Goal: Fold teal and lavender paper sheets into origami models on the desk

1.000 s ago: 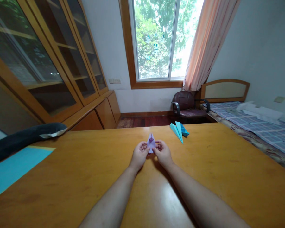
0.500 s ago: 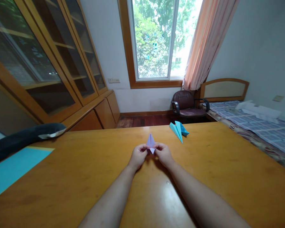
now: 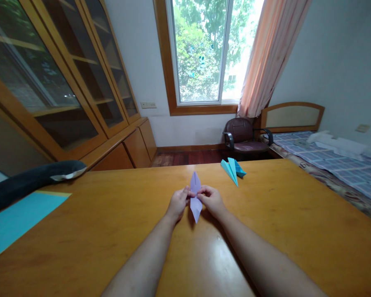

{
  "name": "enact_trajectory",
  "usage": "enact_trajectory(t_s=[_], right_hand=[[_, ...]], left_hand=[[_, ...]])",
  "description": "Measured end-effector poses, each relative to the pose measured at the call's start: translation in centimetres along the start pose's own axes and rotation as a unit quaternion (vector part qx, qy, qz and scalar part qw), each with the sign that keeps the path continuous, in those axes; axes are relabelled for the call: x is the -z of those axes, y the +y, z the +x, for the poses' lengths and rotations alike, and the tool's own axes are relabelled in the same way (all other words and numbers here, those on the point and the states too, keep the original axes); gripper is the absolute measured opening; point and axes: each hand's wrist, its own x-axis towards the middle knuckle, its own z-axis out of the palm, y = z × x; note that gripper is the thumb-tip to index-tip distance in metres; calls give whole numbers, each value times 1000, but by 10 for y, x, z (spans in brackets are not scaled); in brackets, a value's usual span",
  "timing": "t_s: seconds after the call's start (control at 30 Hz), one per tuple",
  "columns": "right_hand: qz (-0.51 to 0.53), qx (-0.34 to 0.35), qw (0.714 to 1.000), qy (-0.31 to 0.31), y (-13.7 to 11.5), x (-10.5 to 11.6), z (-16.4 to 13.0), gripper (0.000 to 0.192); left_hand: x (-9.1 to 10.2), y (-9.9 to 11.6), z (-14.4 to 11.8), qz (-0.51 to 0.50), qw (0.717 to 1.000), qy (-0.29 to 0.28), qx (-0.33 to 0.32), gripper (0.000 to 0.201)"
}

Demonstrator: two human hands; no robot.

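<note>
"What do I have in hand on your feed?"

"I see a piece of lilac folded paper in front of me, over the wooden table, between the two hands. My left hand pinches its left edge near the middle; my right hand pinches the opposite edge, thumb and fingertips together."

"Why there?"

"I'd judge that gripping the waist steadies both halves and leaves the points free. The shadow suggests it's slightly raised, but my fingers hide too much for me to be sure."

"And how does it look?"

"A slim, pointed diamond, one tip aimed toward the window, the other toward me. A dark slit runs down the far half; the near half shows faint creases. The light-blue paper plane and the darker blue folded paper lie beyond my right hand, near the table's far edge, probably there to leave me elbow room."
</note>
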Motion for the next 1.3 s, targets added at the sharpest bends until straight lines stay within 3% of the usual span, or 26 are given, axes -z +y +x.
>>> enact_trajectory(t_s=[0.13, 0.23, 0.33, 0.5, 0.7, 0.8, 0.9, 0.97, 1.03, 1.2, 1.3], right_hand=[[56, -21, 997, 52, 10, -3, 4, 31], [105, -18, 993, 42, 12, -5, 5, 54], [107, -14, 994, 29, 12, -6, 4, 61], [82, 4, 996, 18, 9, -6, 4, 49], [-55, 37, 998, 16, 4, -3, 4, 19], [-102, 51, 992, 50, 0, -3, 3, 8], [-127, 75, 987, 68, -8, -5, 1, 10], [-132, 87, 985, 62, -12, -5, 0, 10], [-134, 83, 986, 52, -15, -6, -2, 11], [-37, 31, 998, 33, -11, -13, -6, 16], [7, 17, 998, 62, -10, -16, -6, 20]], left_hand=[[-4, 2, -1, 34, 999, 13, -14, 30], [-8, 3, -2, -19, 999, 22, -37, 40], [-9, 2, -1, -41, 998, 6, -36, 51], [-8, -1, 1, -30, 999, -9, -41, 45], [-8, 4, -1, 45, 998, -12, -35, 32], [-7, 9, -4, 154, 984, 7, -91, 19], [-6, 15, -7, 223, 959, 34, -173, 15], [-7, 18, -9, 215, 954, 43, -206, 15], [-9, 19, -11, 188, 961, 41, -198, 16], [-15, 18, -14, 66, 992, 18, -105, 28], [-17, 17, -14, -43, 998, -7, -43, 34]])
